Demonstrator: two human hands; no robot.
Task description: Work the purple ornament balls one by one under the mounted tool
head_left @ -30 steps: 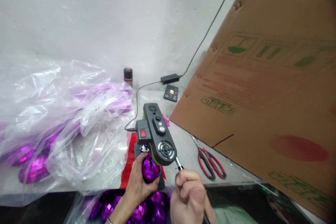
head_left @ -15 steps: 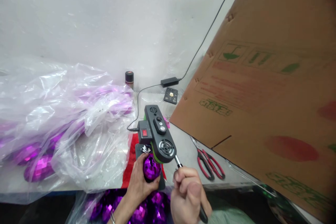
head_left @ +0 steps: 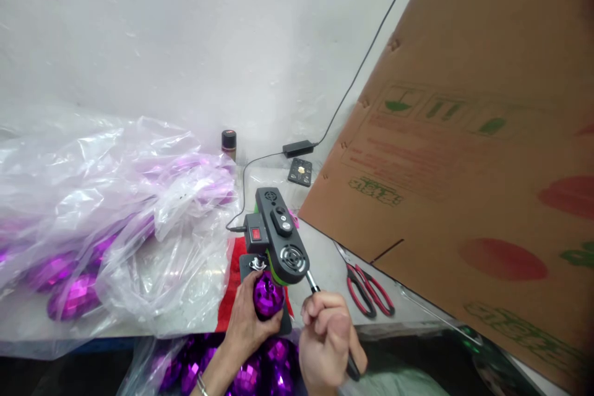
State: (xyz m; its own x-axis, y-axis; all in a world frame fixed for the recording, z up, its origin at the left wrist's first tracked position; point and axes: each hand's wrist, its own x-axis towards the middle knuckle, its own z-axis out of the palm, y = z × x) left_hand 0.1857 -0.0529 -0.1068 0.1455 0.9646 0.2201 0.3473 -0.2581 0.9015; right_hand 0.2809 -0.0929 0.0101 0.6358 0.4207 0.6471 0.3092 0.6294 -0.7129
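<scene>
My left hand point(head_left: 248, 315) is closed around a shiny purple faceted ball point(head_left: 268, 296) with a metal cap. The ball sits against the lower end of a dark grey and green device point(head_left: 282, 235) with a red switch and round grilles. My right hand point(head_left: 327, 337) is wrapped around a metal rod with a black grip point(head_left: 354, 369). That rod's shaft reaches up to the device's lower right end; how the two join cannot be made out. Beneath the device lie a dark base plate point(head_left: 247, 265) and a red cloth point(head_left: 228, 300).
Clear plastic bags point(head_left: 176, 247) with purple balls cover the left side. More purple balls point(head_left: 248, 377) lie below the table edge. Red-and-black scissors point(head_left: 371, 291) rest at right, beside a large cardboard box point(head_left: 440, 154). A black adapter point(head_left: 298, 148), black card point(head_left: 300, 172) and bottle point(head_left: 229, 141) stand behind.
The view has shifted slightly. My left hand still holds the ball, and my right hand, still on the rod's grip, appears slightly farther left and up.
</scene>
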